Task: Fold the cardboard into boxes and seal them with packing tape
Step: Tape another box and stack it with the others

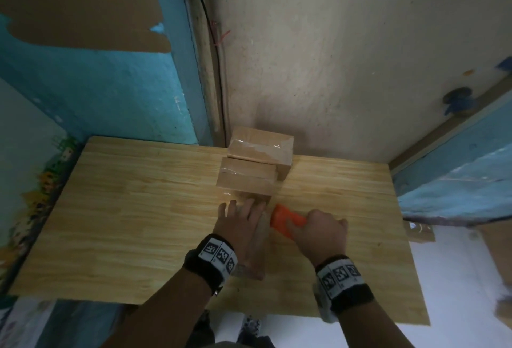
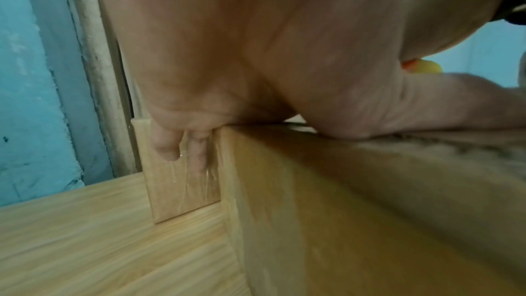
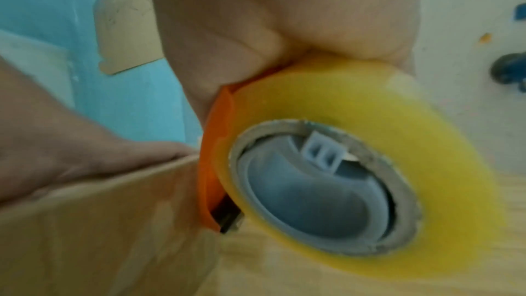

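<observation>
A brown cardboard box [image 1: 260, 239] stands on the wooden table [image 1: 124, 223] near its front. My left hand [image 1: 241, 217] lies flat on the box's top [image 2: 341, 211], with its fingers [image 2: 168, 143] reaching over the far edge. My right hand [image 1: 321, 232] grips an orange tape dispenser [image 1: 285, 217] against the box's right side. In the right wrist view the dispenser's orange frame [image 3: 213, 154] carries a yellow roll of tape [image 3: 370, 102] and touches the box wall [image 3: 99, 233]. Most of the box top is hidden under my left hand.
Two boxes sealed with clear tape, one [image 1: 260, 151] behind the other [image 1: 246, 178], sit at the table's back against the wall. A cardboard sheet [image 1: 83, 1] hangs on the blue wall at upper left. More cardboard [image 1: 421, 231] lies off the table's right edge.
</observation>
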A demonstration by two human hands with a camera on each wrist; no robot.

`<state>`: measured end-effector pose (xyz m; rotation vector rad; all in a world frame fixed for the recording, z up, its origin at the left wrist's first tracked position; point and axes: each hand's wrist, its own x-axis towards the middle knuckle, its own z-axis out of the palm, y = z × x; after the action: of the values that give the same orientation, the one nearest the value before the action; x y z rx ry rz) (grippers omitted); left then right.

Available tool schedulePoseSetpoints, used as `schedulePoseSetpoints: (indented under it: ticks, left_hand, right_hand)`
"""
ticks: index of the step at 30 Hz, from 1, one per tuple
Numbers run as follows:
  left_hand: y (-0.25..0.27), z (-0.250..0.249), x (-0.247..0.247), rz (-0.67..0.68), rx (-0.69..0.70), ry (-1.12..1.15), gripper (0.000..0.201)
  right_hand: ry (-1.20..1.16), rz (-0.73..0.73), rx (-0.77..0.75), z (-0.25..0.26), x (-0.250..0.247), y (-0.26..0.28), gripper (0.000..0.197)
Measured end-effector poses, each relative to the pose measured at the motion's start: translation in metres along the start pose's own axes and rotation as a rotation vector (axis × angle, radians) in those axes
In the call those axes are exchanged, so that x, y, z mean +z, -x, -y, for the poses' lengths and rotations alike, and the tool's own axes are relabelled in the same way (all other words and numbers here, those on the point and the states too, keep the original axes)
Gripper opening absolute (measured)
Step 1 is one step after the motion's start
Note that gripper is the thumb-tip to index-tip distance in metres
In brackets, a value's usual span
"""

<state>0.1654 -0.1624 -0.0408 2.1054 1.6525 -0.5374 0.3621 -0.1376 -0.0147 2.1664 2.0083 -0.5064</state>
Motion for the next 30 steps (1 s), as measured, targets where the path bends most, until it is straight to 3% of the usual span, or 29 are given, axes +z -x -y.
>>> schedulePoseSetpoints:
  ticks: [2,5,8,10,12,13,15,17,20,30]
  left_hand:
    - [-0.001,0.0,0.005,-0.058,-0.014,0.038,0.152]
    - [0.003,0.007,0.012,-0.21,0.061,0.155,0.125]
    - [0.013,0.017,0.0,-0.325,0.156,0.581,0.103]
    - [0.02,0.025,-0.008,-0.42,0.153,0.814,0.069]
    - [0.028,0.027,-0.017,-0.42,0.097,1.033,0.024]
    - [0.031,0.025,-0.024,-0.386,0.074,1.217,0.021]
    - [0.038,0.019,-0.039,-0.338,-0.005,1.618,0.036]
    - [0.044,0.021,-0.049,-0.282,-0.012,1.856,0.044]
    - [0.05,0.026,-0.05,-0.206,0.071,1.965,0.04]
    - [0.06,0.03,-0.045,-0.026,0.102,2.182,0.022]
  right_hand:
    - [-0.141,-0.076,0.036,-0.014,-0.005,-0.001,0.061]
    - [-0.655,-0.067,0.079,-0.03,-0.013,0.001,0.068]
    - [-1.021,-0.01,0.02,-0.03,-0.024,0.01,0.06]
    - [-1.138,0.005,-0.065,-0.029,-0.027,0.016,0.058]
    - [-1.209,0.047,-0.136,-0.026,-0.027,0.022,0.058]
    - [-1.215,0.055,-0.169,-0.025,-0.026,0.024,0.059]
    - [-1.194,0.074,-0.225,-0.023,-0.025,0.026,0.07]
    - [-1.176,0.094,-0.259,-0.019,-0.026,0.027,0.077]
    - [-1.177,0.128,-0.286,-0.013,-0.028,0.029,0.07]
    - [-1.204,0.147,-0.313,-0.011,-0.026,0.034,0.101]
